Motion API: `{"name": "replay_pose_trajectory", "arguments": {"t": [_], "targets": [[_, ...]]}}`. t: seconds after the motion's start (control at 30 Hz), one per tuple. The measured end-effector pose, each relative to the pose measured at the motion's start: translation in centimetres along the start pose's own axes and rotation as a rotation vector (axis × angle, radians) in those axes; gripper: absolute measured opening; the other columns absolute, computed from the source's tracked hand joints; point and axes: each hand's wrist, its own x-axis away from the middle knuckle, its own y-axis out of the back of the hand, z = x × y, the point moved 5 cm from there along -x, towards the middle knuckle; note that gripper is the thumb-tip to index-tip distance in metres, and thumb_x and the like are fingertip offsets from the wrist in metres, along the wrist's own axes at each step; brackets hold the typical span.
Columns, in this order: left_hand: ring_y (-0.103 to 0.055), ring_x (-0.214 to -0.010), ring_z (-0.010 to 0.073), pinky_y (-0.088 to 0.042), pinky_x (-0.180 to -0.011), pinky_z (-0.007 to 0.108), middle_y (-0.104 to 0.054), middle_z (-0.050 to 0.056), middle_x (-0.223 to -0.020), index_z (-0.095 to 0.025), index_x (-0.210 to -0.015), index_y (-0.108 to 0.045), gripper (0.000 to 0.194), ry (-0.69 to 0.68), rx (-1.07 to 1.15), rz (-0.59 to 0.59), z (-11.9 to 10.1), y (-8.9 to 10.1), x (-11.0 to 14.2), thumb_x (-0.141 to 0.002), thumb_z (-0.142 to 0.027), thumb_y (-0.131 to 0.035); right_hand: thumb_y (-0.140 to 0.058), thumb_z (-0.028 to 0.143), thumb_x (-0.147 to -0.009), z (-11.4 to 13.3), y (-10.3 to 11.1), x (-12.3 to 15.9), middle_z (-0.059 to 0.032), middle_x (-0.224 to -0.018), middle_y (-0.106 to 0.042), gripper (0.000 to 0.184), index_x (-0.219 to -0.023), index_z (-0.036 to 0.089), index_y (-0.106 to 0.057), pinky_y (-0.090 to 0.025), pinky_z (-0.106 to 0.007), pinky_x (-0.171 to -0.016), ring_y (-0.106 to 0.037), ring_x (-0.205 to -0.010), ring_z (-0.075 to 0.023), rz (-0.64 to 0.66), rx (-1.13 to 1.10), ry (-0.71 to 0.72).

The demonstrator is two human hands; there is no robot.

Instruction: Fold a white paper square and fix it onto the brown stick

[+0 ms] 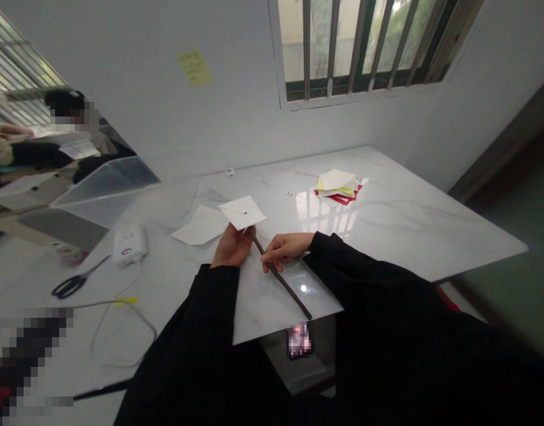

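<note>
Black sleeves lie nearest, one on each side of a dark brown stick, which is thin, straight and slanted. The right hand has its thumb and forefinger clamped on this stick. At the stick's far end, the left hand is under a square white paper, which bears one small shiny piece.

Behind the stick rises a white wall; below it spreads the marbled, glossy table. Beyond the stick, to its right, are a barred window and a pile of papers, white, yellow and red. To its left lie a white device and black-handled scissors.

Far left of the stick, another person is partly pixelated. The paper hides the left fingertips, so I cannot tell whether they are closed. Hidden also is how stick and paper meet.
</note>
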Motion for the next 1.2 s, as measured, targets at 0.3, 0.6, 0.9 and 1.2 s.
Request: {"name": "replay_pose_trajectory", "arguments": {"t": [0.3, 0.6, 0.9, 1.2], "targets": [[-0.069, -0.071, 0.0110, -0.056, -0.070, 0.021, -0.076, 0.001, -0.090, -0.022, -0.115, -0.071, 0.023, 0.062, -0.037, 0.049, 0.6, -0.1, -0.2, -0.093, -0.021, -0.071, -0.060, 0.046, -0.102, -1.0, 2.6, -0.2, -0.0048, -0.090, -0.074, 0.034, -0.115, 0.017, -0.070, -0.041, -0.014, -0.046, -0.058, -0.058, -0.0060, -0.423, -0.403, -0.068], [-0.071, -0.079, 0.0139, -0.056, -0.070, 0.022, -0.077, 0.005, -0.100, -0.020, -0.121, -0.070, 0.027, 0.127, -0.011, 0.068, 1.3, -0.9, 0.3, -0.095, -0.016, -0.063, -0.068, 0.036, -0.098, -1.6, 3.9, -0.1, -0.0068, -0.094, -0.071, 0.024, -0.104, 0.013, -0.066, -0.057, -0.015, -0.059, -0.065, -0.066, -0.0073, -0.588, -0.709, 0.058], [-0.071, -0.077, 0.0151, -0.055, -0.064, 0.022, -0.077, 0.006, -0.101, -0.022, -0.124, -0.068, 0.033, 0.161, -0.084, 0.105, 1.9, -1.3, 0.6, -0.093, -0.013, -0.066, -0.064, 0.018, -0.099, -1.7, 4.1, 0.0, -0.0037, -0.082, -0.069, 0.007, -0.096, 0.012, -0.066, -0.051, -0.010, -0.053, -0.059, -0.059, -0.0043, -0.684, -0.701, 0.062], [-0.070, -0.074, 0.0147, -0.055, -0.062, 0.022, -0.077, 0.006, -0.100, -0.021, -0.124, -0.068, 0.030, 0.202, -0.094, 0.073, 2.1, -0.9, 0.3, -0.095, -0.015, -0.064, -0.064, 0.016, -0.098, -1.6, 4.3, 0.2, -0.0037, -0.081, -0.068, 0.007, -0.094, 0.011, -0.066, -0.047, -0.009, -0.047, -0.055, -0.056, -0.0033, -0.676, -0.710, 0.065]]}}
